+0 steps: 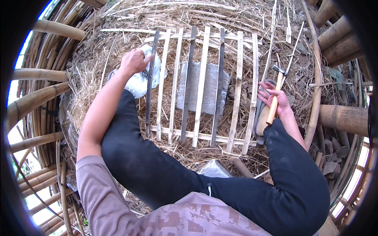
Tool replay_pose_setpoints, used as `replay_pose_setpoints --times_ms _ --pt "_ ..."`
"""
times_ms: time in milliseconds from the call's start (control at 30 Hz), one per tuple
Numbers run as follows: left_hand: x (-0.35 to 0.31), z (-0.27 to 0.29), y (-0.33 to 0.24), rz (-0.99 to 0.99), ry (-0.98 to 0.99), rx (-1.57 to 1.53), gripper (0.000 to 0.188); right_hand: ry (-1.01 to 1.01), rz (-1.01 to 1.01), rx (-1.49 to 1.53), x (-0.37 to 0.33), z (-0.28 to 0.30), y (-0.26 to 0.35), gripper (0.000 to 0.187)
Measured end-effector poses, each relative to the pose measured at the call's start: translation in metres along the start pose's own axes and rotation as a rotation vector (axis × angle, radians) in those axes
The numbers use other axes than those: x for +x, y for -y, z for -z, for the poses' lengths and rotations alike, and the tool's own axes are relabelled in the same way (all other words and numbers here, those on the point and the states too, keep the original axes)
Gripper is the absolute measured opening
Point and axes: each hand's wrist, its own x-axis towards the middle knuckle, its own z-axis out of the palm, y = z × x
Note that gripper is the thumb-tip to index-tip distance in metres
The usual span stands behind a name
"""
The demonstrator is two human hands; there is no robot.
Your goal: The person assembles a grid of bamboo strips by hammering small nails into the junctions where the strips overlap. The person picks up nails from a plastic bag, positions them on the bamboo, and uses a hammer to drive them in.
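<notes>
My left hand (135,61) is over a clear plastic bag (138,84) with small dark things inside; its fingers are curled at the bag, and whatever they pinch is hidden. In my right hand (280,101) a hammer (271,113) lies with its wooden handle across the palm and its metal head pointing away; the fingertips are loosely spread. Between my hands a lattice of thin slats (238,78), pale and dark, lies across a far and a near cross strip (185,133). Under its middle is a flat grey block (209,88).
Straw and loose strips (130,11) cover the ground. Bamboo poles (342,120) stand close on both sides. My sandalled foot (260,122) is beside the lattice's right edge. A second grey block (214,169) lies between my legs, near a short wooden piece (242,168).
</notes>
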Motion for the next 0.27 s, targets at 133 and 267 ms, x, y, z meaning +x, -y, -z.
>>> replay_pose_setpoints --times_ms 133,267 --pt "0.009 -0.023 0.029 0.051 -0.184 -0.031 0.044 0.006 -0.012 0.019 0.001 -0.004 0.000 0.040" --pt "0.012 -0.016 0.029 0.077 -0.087 0.039 0.045 0.014 -0.007 0.018 -0.001 -0.001 0.001 0.040"
